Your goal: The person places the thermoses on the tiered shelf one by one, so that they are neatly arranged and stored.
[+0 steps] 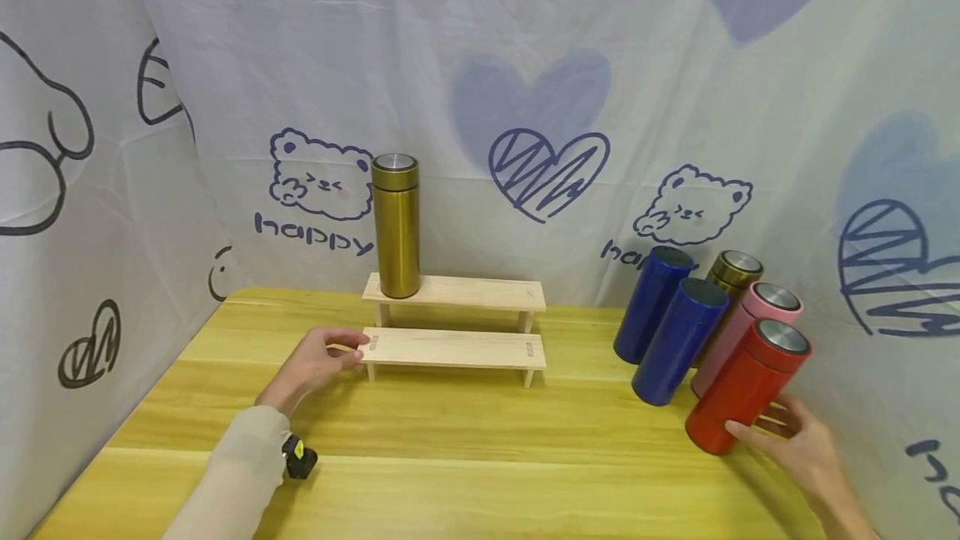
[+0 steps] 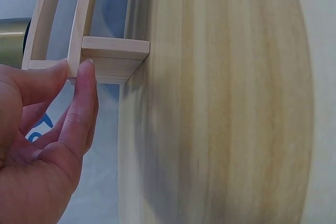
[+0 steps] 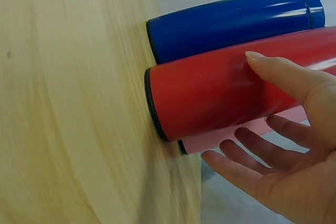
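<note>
My left hand point(image 1: 324, 363) pinches the left end of the lower board of a two-step wooden shelf point(image 1: 453, 348) between thumb and fingers. In the left wrist view, the thumb point(image 2: 44, 82) and a fingertip meet the board's edge. A gold flask point(image 1: 397, 232) with a steel-topped lid stands upright on the upper step's left end. At the right, my right hand point(image 1: 798, 448) is beside a red flask point(image 1: 738, 394), its thumb over the red side. The right wrist view shows the other fingers point(image 3: 257, 150) spread loosely, not wrapped round the flask.
Two blue flasks point(image 1: 678, 344), a pink flask point(image 1: 765, 302) and a second gold flask point(image 1: 735, 269) stand close together behind the red one. A printed cloth point(image 1: 450, 23) hangs behind and beside the wooden table point(image 1: 450, 473). A black device point(image 1: 300, 458) sits at my left wrist.
</note>
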### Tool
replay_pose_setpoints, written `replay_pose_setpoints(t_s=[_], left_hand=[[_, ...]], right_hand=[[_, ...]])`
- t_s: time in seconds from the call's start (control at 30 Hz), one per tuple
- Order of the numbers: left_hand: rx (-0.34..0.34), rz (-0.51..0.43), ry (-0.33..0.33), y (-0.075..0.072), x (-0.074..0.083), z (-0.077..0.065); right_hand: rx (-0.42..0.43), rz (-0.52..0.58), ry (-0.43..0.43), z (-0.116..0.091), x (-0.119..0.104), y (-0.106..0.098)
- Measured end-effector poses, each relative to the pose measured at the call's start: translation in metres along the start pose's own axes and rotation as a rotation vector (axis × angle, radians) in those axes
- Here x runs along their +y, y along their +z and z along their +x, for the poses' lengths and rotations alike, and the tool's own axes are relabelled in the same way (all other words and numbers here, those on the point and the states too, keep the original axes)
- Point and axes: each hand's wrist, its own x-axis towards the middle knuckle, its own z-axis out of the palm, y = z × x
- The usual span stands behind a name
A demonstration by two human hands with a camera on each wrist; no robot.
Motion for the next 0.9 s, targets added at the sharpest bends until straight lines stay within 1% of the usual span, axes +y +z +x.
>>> replay_pose_setpoints(t_s=[0.17,0.4,0.5,0.73,0.9], left_hand=[[0.009,-0.001,0.003,0.001,-0.001,0.0],[0.006,-0.003,0.012,0.002,-0.001,0.0],[0.013,-0.001,0.0,0.001,-0.001,0.0],[0.002,-0.012,0.026,0.0,-0.002,-0.001],[0.007,-0.01,0.009,0.0,0.0,-0.001]], right_hand=[[0.014,0.018,-0.029,0.002,0.001,0.005],[0.026,0.04,-0.031,0.003,-0.002,0.01],[0.026,0.053,-0.038,0.004,-0.002,0.012],[0.031,0.049,-0.044,0.004,-0.001,0.016],[0.047,0.061,-0.067,0.004,-0.001,0.017]])
